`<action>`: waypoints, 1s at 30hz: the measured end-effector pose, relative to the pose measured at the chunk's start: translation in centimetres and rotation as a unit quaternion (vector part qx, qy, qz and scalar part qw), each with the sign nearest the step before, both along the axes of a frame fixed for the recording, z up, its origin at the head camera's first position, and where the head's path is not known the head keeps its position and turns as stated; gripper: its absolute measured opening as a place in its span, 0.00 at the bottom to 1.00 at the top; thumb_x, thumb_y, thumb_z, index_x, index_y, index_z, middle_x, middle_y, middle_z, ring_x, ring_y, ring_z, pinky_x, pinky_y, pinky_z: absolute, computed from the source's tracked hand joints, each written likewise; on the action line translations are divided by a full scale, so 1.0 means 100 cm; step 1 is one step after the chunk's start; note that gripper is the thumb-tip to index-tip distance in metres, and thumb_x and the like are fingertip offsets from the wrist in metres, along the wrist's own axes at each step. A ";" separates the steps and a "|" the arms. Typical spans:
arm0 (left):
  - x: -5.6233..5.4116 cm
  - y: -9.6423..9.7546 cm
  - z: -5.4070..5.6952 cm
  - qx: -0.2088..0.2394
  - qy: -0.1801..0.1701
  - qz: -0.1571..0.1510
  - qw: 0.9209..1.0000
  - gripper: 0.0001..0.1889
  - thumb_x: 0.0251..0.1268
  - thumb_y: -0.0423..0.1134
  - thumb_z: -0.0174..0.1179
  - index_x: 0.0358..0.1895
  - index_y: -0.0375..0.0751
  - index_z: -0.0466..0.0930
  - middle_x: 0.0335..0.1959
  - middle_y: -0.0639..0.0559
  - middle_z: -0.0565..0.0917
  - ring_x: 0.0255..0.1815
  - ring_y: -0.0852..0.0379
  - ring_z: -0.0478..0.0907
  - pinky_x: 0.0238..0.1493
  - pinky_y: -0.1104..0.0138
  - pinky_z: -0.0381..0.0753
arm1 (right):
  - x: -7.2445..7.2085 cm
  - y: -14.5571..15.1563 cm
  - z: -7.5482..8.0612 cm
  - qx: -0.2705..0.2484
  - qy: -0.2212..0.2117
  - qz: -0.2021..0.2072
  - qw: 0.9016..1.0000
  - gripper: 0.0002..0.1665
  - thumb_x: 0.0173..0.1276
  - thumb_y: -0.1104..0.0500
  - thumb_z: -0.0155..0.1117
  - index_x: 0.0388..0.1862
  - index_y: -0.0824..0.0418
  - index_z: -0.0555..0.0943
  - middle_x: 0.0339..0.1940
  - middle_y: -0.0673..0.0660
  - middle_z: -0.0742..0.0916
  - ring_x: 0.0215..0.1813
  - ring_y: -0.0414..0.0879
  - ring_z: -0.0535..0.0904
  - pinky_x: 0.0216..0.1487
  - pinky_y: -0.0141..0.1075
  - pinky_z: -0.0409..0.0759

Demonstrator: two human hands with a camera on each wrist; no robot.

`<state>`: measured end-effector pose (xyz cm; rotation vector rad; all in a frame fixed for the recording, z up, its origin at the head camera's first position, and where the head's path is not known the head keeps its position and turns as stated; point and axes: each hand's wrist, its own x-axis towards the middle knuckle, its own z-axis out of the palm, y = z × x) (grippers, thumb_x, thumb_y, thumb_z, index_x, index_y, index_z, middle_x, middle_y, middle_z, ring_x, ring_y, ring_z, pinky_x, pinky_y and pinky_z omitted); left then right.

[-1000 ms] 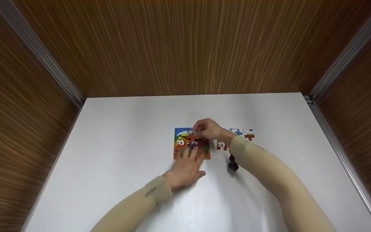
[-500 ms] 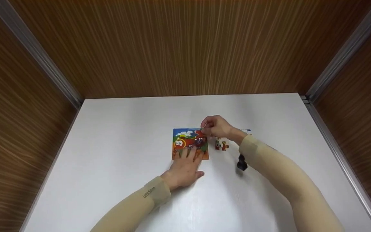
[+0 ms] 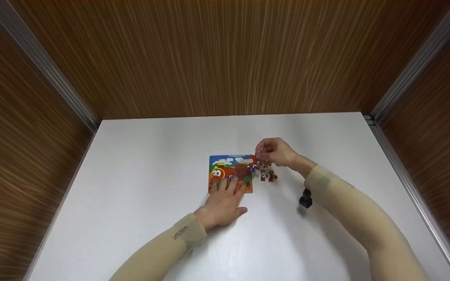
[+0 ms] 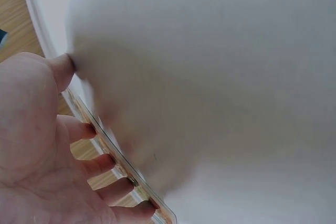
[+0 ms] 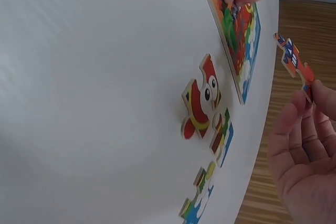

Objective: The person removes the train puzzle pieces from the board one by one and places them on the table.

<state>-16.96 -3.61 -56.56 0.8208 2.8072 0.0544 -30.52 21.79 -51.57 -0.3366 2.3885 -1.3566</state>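
Observation:
A colourful jigsaw board (image 3: 225, 161) with a red train face, clouds and a blue sky lies flat on the white table. My left hand (image 3: 223, 205) rests on its lower edge with fingers spread; in the left wrist view, the fingertips (image 4: 142, 209) touch the board. To the right of the board, my right hand (image 3: 277, 152) pinches a red puzzle piece (image 5: 298, 64) between thumb and fingers. That piece is lifted off the table and tilted. Below it lies a loose puzzle piece with a white-eyed face (image 5: 205, 98).
Other loose puzzle pieces, one with green and blue (image 5: 223, 136) and one with clouds (image 5: 199, 198), lie near the face piece. A small black object (image 3: 306, 201) shows beneath the right sleeve. Wood-grain panels (image 3: 225, 58) stand behind the table and at both sides.
My right hand has moved right, from over the board to beside it, carrying the red puzzle piece. The black object shifted right with that arm. My left hand has stayed on the board.

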 end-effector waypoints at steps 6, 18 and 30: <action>-0.001 0.000 0.000 0.008 -0.018 0.010 1.000 0.43 0.87 0.68 0.53 0.93 0.51 0.56 0.95 0.40 0.56 0.93 0.33 0.57 0.89 0.31 0.62 | 0.002 0.018 0.003 0.003 -0.001 -0.021 1.000 0.10 0.81 0.61 0.71 0.56 0.63 0.85 0.40 0.53 0.91 0.42 0.48 0.86 0.48 0.40 0.92; -0.002 -0.003 0.001 0.021 -0.020 0.008 1.000 0.43 0.87 0.67 0.53 0.93 0.50 0.56 0.95 0.39 0.56 0.93 0.32 0.56 0.88 0.30 0.62 | 0.013 0.056 0.005 0.019 0.007 -0.037 0.999 0.14 0.80 0.62 0.71 0.59 0.68 0.86 0.42 0.56 0.92 0.38 0.42 0.84 0.41 0.34 0.88; -0.002 -0.004 0.001 0.032 -0.036 0.014 0.999 0.43 0.87 0.67 0.53 0.94 0.50 0.55 0.95 0.38 0.54 0.94 0.30 0.53 0.89 0.29 0.59 | 0.027 0.087 -0.006 0.031 -0.012 -0.052 0.998 0.15 0.79 0.66 0.70 0.59 0.71 0.86 0.38 0.53 0.90 0.38 0.44 0.84 0.40 0.34 0.87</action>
